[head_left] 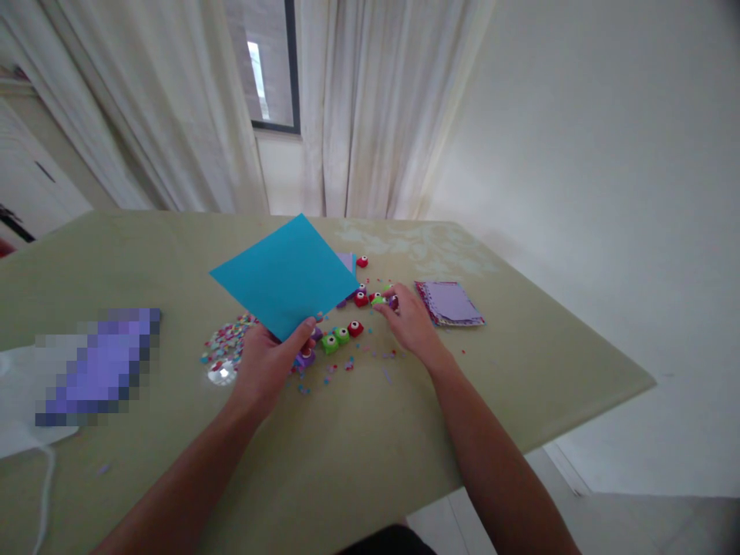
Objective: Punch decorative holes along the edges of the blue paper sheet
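Note:
My left hand pinches a square sheet of blue paper by its near corner, tilted up above the table. Around the small green craft punch, the fingers of my right hand close at the back of a loose group. Other small punches lie nearby, among them a green one, a red one and a purple one. The blue sheet hides part of the group. Paper confetti is heaped left of my left hand, partly covered by it.
A stack of edge-punched paper lies right of my right hand. At the left are a blurred purple object and a whitish plastic sheet. Loose confetti bits dot the table. A wall borders the right side.

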`<move>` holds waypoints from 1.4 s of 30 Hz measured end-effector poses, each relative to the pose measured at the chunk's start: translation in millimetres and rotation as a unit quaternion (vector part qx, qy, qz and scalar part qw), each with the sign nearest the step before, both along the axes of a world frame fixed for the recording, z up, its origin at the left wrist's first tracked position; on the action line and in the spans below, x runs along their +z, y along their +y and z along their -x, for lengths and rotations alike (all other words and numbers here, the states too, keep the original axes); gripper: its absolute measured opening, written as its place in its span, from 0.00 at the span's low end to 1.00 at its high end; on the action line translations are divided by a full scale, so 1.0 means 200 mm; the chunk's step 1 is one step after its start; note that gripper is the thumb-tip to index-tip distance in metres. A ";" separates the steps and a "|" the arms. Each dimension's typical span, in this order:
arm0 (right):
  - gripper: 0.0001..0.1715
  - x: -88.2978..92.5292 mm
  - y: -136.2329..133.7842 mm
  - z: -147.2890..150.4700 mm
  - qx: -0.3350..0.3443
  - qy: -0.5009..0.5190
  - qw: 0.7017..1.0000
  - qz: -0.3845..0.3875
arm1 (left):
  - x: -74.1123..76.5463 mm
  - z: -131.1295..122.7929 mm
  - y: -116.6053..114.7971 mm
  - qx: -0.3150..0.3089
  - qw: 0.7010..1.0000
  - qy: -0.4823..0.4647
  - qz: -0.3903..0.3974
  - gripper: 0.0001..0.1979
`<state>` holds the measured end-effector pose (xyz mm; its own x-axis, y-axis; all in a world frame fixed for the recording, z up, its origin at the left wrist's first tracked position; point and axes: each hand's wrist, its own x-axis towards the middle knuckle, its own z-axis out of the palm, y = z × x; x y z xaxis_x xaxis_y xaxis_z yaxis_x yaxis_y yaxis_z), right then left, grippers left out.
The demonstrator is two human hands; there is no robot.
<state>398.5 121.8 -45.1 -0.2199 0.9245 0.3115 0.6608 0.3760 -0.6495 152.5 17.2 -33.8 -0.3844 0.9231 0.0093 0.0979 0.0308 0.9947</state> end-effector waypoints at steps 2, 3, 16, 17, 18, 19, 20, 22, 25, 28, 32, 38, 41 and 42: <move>0.14 0.01 -0.01 0.03 0.001 0.123 0.992 0.032 | -0.02 0.00 0.00 -0.002 1.000 -0.012 -0.001 0.20; 0.17 0.02 -0.02 0.04 0.012 0.182 0.982 0.051 | -0.02 0.00 0.00 -0.002 1.000 -0.022 -0.003 0.20; 0.28 0.08 -0.21 0.25 0.146 0.383 0.865 0.288 | -0.04 0.03 0.01 0.049 0.989 0.131 -0.040 0.18; 0.29 0.08 -0.22 0.26 0.142 0.389 0.863 0.291 | -0.04 0.03 0.01 0.049 0.990 0.129 -0.038 0.18; 0.31 0.08 -0.22 0.27 0.138 0.393 0.860 0.293 | -0.04 0.03 0.01 0.045 0.992 0.116 -0.038 0.19; 0.31 0.08 -0.23 0.28 0.136 0.397 0.859 0.295 | -0.03 0.03 0.01 0.037 0.994 0.093 -0.038 0.19; 0.32 0.08 -0.23 0.28 0.135 0.397 0.857 0.298 | -0.03 0.02 0.01 0.028 0.997 0.068 -0.039 0.19; 0.30 0.08 -0.24 0.29 0.143 0.389 0.857 0.306 | -0.01 0.00 0.00 0.012 0.999 0.029 -0.040 0.19; 0.27 0.08 -0.24 0.30 0.149 0.377 0.862 0.305 | 0.01 -0.03 -0.01 -0.001 0.999 0.013 -0.041 0.19; 0.27 0.09 -0.24 0.31 0.147 0.384 0.862 0.298 | 0.02 -0.04 -0.02 -0.002 0.999 0.012 -0.045 0.19; 0.27 0.09 -0.24 0.31 0.149 0.390 0.859 0.297 | 0.03 -0.04 -0.02 -0.003 0.999 0.025 -0.039 0.19; 0.27 0.08 -0.24 0.30 0.155 0.392 0.864 0.277 | 0.02 -0.05 -0.02 0.004 0.995 0.066 -0.078 0.16; 0.28 0.06 -0.23 0.30 0.152 0.401 0.858 0.281 | 0.00 -0.06 -0.02 -0.003 0.992 0.074 -0.100 0.18; 0.29 0.05 -0.23 0.30 0.152 0.402 0.857 0.285 | 0.00 -0.06 -0.02 -0.012 0.992 0.071 -0.103 0.18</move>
